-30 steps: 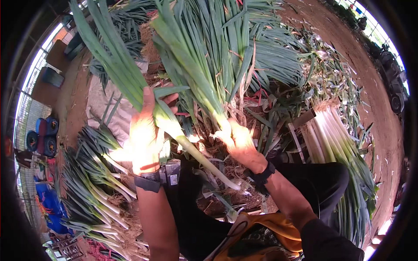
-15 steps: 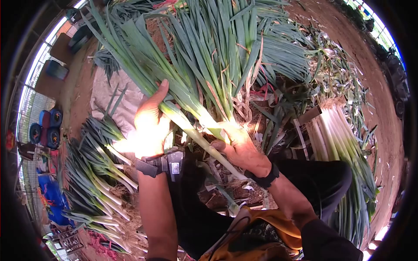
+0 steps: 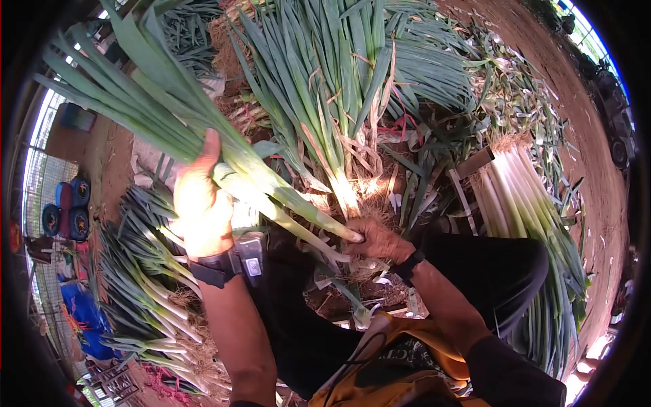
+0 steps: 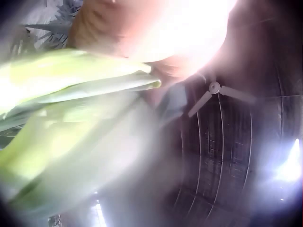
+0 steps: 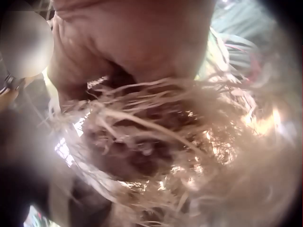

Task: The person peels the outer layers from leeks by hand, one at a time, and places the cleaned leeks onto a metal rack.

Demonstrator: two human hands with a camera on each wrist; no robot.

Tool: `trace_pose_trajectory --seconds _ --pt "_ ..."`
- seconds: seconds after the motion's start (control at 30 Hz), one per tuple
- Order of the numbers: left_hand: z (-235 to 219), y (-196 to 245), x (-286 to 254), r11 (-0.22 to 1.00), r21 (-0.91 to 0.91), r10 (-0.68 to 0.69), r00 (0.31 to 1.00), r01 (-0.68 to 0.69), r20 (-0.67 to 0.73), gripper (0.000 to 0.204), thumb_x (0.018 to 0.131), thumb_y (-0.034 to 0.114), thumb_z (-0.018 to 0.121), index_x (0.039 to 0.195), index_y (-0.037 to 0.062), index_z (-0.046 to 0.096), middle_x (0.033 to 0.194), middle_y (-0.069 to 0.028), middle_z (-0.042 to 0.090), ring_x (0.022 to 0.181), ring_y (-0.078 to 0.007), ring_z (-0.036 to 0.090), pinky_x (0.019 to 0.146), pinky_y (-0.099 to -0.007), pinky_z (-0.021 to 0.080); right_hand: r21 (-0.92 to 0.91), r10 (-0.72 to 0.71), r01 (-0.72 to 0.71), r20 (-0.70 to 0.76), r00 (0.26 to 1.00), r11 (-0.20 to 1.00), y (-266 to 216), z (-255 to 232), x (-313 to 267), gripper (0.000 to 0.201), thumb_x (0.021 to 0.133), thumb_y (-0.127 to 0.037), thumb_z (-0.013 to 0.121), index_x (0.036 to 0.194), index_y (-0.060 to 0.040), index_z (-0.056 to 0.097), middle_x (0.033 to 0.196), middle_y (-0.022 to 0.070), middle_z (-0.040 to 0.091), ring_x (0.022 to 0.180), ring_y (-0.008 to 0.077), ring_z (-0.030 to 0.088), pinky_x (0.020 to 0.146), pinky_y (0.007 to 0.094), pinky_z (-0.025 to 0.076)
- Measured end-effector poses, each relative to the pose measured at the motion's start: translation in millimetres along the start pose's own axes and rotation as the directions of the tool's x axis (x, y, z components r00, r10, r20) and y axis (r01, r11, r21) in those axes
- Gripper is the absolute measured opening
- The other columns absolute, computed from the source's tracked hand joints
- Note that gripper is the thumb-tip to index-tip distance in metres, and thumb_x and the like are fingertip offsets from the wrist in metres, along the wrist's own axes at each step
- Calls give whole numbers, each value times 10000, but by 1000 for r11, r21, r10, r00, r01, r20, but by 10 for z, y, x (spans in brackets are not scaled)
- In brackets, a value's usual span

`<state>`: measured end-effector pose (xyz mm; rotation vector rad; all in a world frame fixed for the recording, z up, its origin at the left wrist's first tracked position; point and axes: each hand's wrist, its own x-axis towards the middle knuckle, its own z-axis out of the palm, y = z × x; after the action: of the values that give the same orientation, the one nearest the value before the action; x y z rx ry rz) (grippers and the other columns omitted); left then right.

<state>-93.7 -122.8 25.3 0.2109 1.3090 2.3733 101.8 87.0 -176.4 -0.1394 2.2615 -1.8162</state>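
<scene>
In the head view my left hand (image 3: 203,197) grips two long leeks (image 3: 261,178), thumb across their green part; their leaves spread to the upper left and the pale ends point lower right. The left wrist view shows that hand (image 4: 142,33) against the blurred pale stalks (image 4: 71,71). My right hand (image 3: 381,241) is curled at the root end of another leek (image 3: 344,197), beside the tips of the held stalks. Under the right hand (image 5: 132,42), in the right wrist view, lies a tangle of dry roots (image 5: 147,123); its fingertips are hidden.
Leafy leeks (image 3: 346,81) lie ahead. Smaller leeks (image 3: 146,292) are heaped at the left, and white-stemmed leeks (image 3: 519,203) lie at the right by a brown block (image 3: 475,164). Leaf trimmings (image 3: 515,102) cover ground at the upper right.
The leek that was in my right hand is now with the one in my left hand, which has moved left. My right hand has let it go and taken another leek's root end.
</scene>
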Motion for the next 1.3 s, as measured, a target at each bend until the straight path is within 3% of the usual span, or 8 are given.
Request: trace_pose_trajectory --seconds 0.27,0.37,0.5,0.77,1.07,1.17,1.27,1.3 --pt "248 -260 72 997 13 78 976 -76 -203 222 965 196 631 1064 -1 609 910 -127 690 779 -228 692 721 -380 606 -30 42 -47 -136 990 998 -1017 -314 -50 774 658 -124 862 1345 -35 518 1054 127 698 1005 252 670 903 362 491" --pt "301 -264 91 995 -96 15 987 -30 -158 220 967 203 622 1034 -6 606 884 -151 688 760 -262 698 712 -396 625 178 -364 453 -379 851 873 -1451 -366 41 837 694 -147 839 1420 -40 436 1115 138 671 1010 245 644 955 344 451" --pt "352 -344 -35 996 -44 74 997 -75 -32 276 934 129 656 1163 1 571 1015 -139 658 884 -271 674 844 -433 596 -145 23 -28 -31 999 989 419 209 -22 867 659 -325 869 1400 -85 489 1170 187 666 1105 322 638 999 406 456" --pt "413 -367 97 996 -15 83 997 -83 -6 280 954 118 628 1167 -53 569 996 -153 667 897 -275 678 853 -405 570 130 -172 195 -166 971 972 -1032 -352 69 959 617 -197 885 1428 -20 405 1129 225 665 1149 278 609 987 369 467" --pt "130 318 30 961 -148 245 967 -234 63 290 986 236 579 1032 -50 584 882 -164 618 901 -268 606 992 -427 462 -433 536 -448 101 838 782 1598 292 -778 1034 605 -375 895 1467 -72 410 1225 244 608 1173 374 576 974 415 463" --pt "-47 332 51 949 2 309 932 -315 -190 281 968 233 619 1073 -24 574 904 -147 623 873 -269 627 833 -434 568 -184 418 -423 -68 906 887 982 -153 -346 920 645 -309 878 1415 -37 453 1248 258 592 1206 353 563 998 416 459" --pt "30 163 84 903 60 423 859 -425 -290 317 939 137 661 1207 19 542 1012 -107 648 869 -246 655 823 -416 574 -544 -201 -56 -402 893 837 582 -519 -7 475 779 -71 747 1205 32 566 1063 178 672 984 272 663 881 333 510" --pt "101 130 83 891 118 454 842 -439 -292 355 935 106 663 1253 25 529 1039 -91 653 879 -232 653 839 -399 568 -164 -40 -42 -467 883 985 262 -607 80 423 802 -53 716 1189 41 571 1040 134 670 951 215 654 867 307 509"
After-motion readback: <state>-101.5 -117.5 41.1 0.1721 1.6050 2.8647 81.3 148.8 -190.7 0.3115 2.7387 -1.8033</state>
